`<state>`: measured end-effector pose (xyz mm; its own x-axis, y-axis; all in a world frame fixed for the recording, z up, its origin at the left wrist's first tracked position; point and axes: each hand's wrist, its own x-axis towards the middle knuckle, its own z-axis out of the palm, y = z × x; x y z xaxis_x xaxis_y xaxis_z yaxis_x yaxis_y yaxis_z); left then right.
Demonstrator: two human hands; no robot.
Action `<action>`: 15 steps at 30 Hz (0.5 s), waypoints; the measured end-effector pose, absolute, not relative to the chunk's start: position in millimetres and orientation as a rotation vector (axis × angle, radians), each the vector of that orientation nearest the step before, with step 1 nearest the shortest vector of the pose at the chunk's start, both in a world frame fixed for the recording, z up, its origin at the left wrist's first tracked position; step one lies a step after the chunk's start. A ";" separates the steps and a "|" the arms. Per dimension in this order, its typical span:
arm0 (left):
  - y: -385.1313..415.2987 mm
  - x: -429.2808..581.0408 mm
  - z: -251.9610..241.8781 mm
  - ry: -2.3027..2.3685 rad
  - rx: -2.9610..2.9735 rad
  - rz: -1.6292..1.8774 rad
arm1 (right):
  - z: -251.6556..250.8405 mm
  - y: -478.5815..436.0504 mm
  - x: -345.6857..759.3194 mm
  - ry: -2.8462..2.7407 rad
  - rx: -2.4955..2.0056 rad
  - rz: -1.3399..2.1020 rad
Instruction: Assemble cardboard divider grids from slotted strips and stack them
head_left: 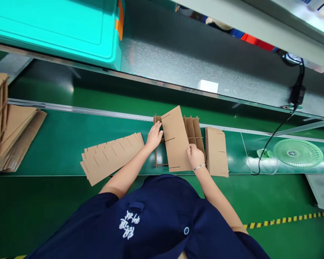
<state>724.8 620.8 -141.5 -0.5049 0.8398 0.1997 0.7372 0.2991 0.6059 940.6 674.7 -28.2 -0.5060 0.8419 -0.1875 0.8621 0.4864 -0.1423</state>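
Green worktop [56, 144] stretches before the person. Nearest, the right hand [196, 156] has its fingers clamped on the lower edge of a slotted cardboard strip [175, 140], and the left hand [153, 135] curls its fingers on the strip's left edge. The strip leans over the divider grid [194, 131]. Left of the grid lie fanned strips [113, 156], and right of it is a stack [217, 151]. Far beyond the grid sits a teal bin [56, 28].
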 end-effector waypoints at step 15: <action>611.3 761.6 -157.2 2.444 1.432 0.652 | -15.3 662.9 897.6 2.531 1.266 -0.211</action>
<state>761.6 611.3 -157.2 -0.4938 0.8693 0.0228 0.7651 0.4218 0.4865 897.6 662.9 -15.3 -0.5653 0.7554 -0.3313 0.7999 0.6002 0.0038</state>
